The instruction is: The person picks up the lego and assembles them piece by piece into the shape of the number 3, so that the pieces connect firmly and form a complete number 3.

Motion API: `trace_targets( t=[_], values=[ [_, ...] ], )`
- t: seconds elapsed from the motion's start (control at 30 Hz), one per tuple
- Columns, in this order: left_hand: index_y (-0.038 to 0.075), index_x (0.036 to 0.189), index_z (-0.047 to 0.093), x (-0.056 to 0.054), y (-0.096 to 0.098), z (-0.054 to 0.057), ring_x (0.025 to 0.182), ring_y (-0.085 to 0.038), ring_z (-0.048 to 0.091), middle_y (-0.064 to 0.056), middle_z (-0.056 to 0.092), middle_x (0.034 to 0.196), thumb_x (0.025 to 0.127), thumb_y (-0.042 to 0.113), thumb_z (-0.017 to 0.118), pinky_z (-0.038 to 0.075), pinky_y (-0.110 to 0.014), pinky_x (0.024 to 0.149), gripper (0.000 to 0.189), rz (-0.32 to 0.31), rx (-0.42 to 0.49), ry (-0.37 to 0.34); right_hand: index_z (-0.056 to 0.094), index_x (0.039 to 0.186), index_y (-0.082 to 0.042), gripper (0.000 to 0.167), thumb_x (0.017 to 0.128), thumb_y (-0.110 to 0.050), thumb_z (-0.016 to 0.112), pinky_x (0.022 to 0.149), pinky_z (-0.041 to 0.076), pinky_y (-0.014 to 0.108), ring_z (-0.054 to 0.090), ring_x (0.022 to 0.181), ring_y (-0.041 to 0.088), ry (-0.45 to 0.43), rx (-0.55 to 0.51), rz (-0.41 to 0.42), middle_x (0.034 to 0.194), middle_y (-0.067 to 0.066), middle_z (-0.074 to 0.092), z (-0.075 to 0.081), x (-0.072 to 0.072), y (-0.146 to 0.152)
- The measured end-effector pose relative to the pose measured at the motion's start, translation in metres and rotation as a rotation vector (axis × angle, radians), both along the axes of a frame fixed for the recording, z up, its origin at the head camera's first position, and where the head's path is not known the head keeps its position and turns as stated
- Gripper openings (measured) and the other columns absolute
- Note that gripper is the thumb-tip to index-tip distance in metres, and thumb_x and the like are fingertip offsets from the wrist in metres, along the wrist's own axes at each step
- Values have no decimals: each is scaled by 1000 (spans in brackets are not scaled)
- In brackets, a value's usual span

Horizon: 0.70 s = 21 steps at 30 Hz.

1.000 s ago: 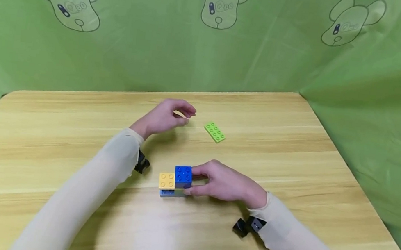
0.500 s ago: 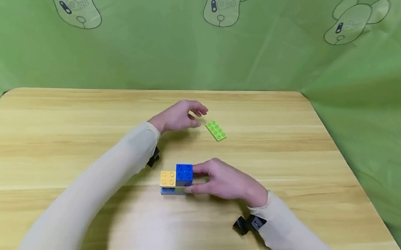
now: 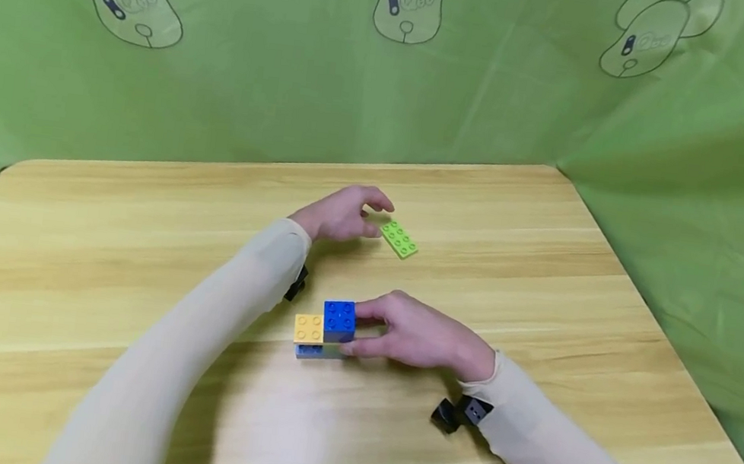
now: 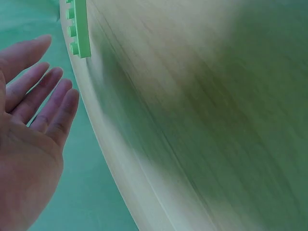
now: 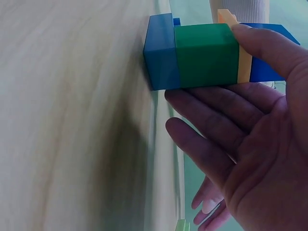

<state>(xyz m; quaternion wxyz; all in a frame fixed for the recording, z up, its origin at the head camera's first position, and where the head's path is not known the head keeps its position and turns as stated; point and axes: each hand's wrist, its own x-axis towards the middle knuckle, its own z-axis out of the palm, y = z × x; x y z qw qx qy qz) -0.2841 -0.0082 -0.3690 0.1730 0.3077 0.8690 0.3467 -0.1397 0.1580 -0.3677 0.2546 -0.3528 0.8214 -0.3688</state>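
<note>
My right hand (image 3: 418,337) grips a small stack of toy building bricks from its right side, thumb in front and fingers behind. On top sits a dark blue brick (image 3: 339,316), beside the bare studs of a thin yellow plate (image 3: 309,329). Below these, the right wrist view shows a green brick (image 5: 207,55) and a lighter blue brick (image 5: 162,53) at the bottom, near the tabletop. My left hand (image 3: 346,214) holds nothing; its fingers are parted and loosely bent, with the thumb tip right by the left end of a flat lime-green plate (image 3: 400,240) lying on the table.
The wood-grain table (image 3: 99,270) reaches back to a green curtain (image 3: 258,81) printed with cartoon heads. More curtain hangs along the right side. Black wrist devices (image 3: 461,414) sit under both sleeves.
My left hand has moved right, from a gap left of the lime-green plate to its left end. My right hand keeps its grip on the stack in place.
</note>
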Motion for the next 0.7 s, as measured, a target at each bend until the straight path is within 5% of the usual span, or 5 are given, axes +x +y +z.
trace_targets(
  t=[0.37, 0.7],
  values=[
    [5, 142, 50, -7, 13, -10, 133, -25, 41, -11, 47, 144, 90, 13, 72, 29, -34, 112, 57, -92, -58, 48, 70, 113, -15, 28, 92, -33, 71, 85, 53, 32, 63, 87, 8, -9, -1, -10, 102, -16, 69, 0, 0, 1],
    [3, 135, 56, -12, 25, -12, 120, -20, 48, -8, 53, 134, 89, 8, 72, 36, -29, 105, 48, -156, -135, 93, 69, 115, -17, 28, 93, -34, 70, 85, 52, 30, 62, 87, 8, -14, -6, 2, 103, -17, 68, 0, 1, 1]
  ],
)
